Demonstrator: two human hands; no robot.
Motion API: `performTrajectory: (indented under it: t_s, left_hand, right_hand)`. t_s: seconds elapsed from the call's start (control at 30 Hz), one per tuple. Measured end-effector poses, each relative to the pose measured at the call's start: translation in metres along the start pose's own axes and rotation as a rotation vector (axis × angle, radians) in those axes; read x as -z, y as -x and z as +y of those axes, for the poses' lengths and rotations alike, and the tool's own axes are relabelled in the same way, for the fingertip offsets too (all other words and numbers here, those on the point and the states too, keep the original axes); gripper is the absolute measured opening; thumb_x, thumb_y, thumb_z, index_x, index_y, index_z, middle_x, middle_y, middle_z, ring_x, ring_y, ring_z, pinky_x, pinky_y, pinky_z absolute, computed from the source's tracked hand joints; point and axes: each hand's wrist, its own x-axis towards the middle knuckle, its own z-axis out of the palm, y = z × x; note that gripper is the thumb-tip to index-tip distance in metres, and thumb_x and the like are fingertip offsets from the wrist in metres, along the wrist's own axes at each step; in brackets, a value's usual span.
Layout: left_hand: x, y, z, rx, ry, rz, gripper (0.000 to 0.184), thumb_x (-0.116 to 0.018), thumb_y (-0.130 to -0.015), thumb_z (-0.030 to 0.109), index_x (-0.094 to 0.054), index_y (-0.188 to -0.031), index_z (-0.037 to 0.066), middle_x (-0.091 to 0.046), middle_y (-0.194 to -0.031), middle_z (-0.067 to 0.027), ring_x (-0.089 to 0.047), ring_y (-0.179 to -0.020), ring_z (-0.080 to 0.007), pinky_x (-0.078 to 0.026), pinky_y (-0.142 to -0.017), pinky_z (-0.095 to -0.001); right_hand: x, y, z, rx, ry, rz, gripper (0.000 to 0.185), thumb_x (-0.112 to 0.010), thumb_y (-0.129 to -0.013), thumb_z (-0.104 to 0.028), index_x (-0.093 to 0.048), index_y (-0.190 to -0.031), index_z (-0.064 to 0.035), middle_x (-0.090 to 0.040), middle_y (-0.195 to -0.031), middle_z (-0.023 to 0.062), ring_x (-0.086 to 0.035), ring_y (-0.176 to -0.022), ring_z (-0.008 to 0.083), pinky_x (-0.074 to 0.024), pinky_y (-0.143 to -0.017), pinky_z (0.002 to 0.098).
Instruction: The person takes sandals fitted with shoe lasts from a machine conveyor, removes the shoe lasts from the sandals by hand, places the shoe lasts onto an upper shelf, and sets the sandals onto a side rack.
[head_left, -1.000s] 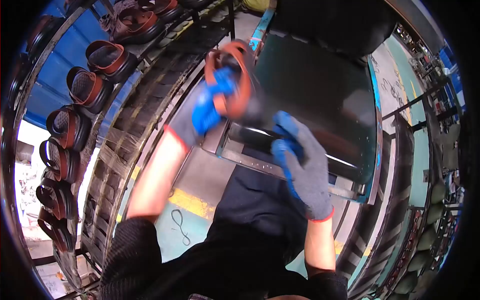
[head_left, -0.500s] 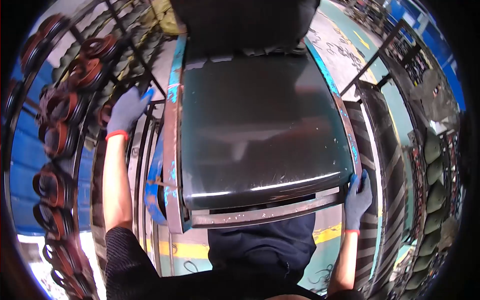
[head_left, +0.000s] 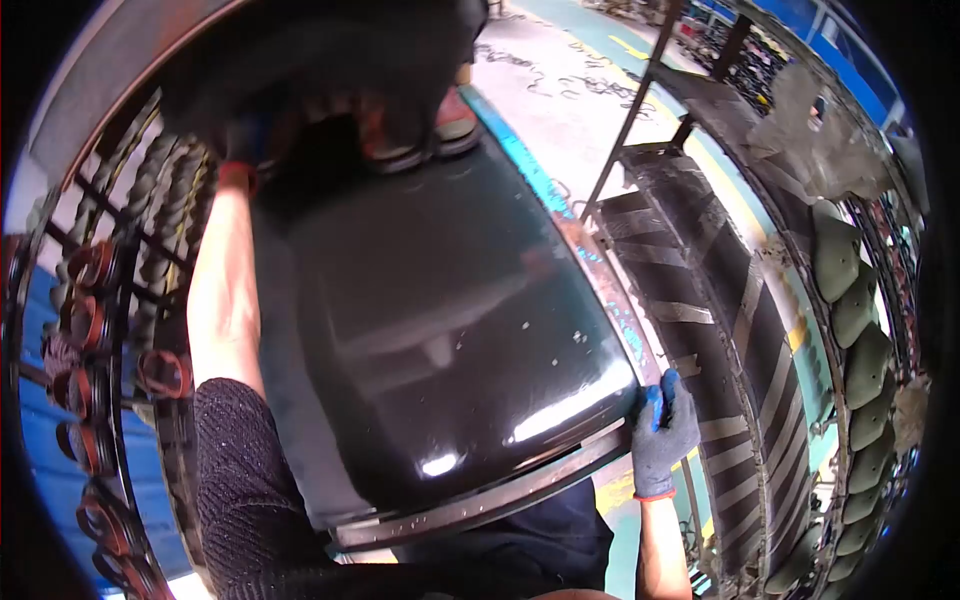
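My left hand (head_left: 243, 155), in a grey-blue glove with a red cuff, reaches under the black curtain (head_left: 330, 60) at the far end of the conveyor belt (head_left: 420, 300). Its fingers are lost in shadow, so I cannot see whether it holds anything. Reddish shoes (head_left: 455, 125) with pale sole edges show on the belt below the curtain, right of that hand. My right hand (head_left: 667, 435), gloved in grey with blue fingertips, is closed around the near right corner of the conveyor frame (head_left: 625, 335).
To the left, a rack (head_left: 120, 300) bears several brown sandals (head_left: 90, 325). On the right stand dark striped shelves (head_left: 700, 350) and a rack of grey-green moulded pieces (head_left: 865, 320). Black scraps (head_left: 565, 90) litter the floor beyond the conveyor.
My left hand has moved from beside the left frame rail to under the curtain. Shoes have come into view there. The view has turned and leaned in; my right hand stays at the frame corner.
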Motion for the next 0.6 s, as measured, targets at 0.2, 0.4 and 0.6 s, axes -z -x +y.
performTrajectory:
  t_s: [0.2,0.4,0.6]
  left_hand:
    - [0.004,0.058,0.082,0.361,0.273,-0.338,0.049,-0.063,-0.105,0.036,-0.066,-0.144,0.006,-0.073,-0.135,-0.0192,-0.069,-0.128,-0.0338,-0.050,-0.114,-0.0427]
    - [0.161,0.173,0.100,-0.031,0.915,-0.649,0.057,-0.072,-0.100,0.036,-0.064,-0.145,0.001,-0.072,-0.136,-0.0222,-0.069,-0.125,-0.0353,-0.053,-0.109,-0.0435]
    - [0.316,0.329,0.101,-0.092,0.970,-0.736,0.108,-0.096,-0.077,0.037,-0.042,-0.165,0.004,-0.059,-0.154,-0.0185,-0.056,-0.143,-0.0332,-0.042,-0.123,-0.0447]
  right_hand:
    - [0.008,0.000,0.001,-0.031,0.008,-0.029,0.044,-0.086,-0.088,-0.023,-0.077,-0.127,-0.0059,-0.078,-0.107,0.0163,-0.076,-0.094,0.0341,-0.0597,-0.084,0.0428]
    - [0.008,-0.001,0.001,-0.093,-0.049,-0.077,0.040,-0.082,-0.093,-0.030,-0.076,-0.125,-0.0055,-0.076,-0.106,0.0170,-0.075,-0.096,0.0372,-0.0579,-0.083,0.0466]
    - [0.027,-0.041,-0.088,0.271,-0.148,-0.271,0.081,-0.089,-0.087,-0.036,-0.055,-0.149,0.0038,-0.068,-0.134,0.0281,-0.067,-0.123,0.0458,-0.0524,-0.105,0.0511]
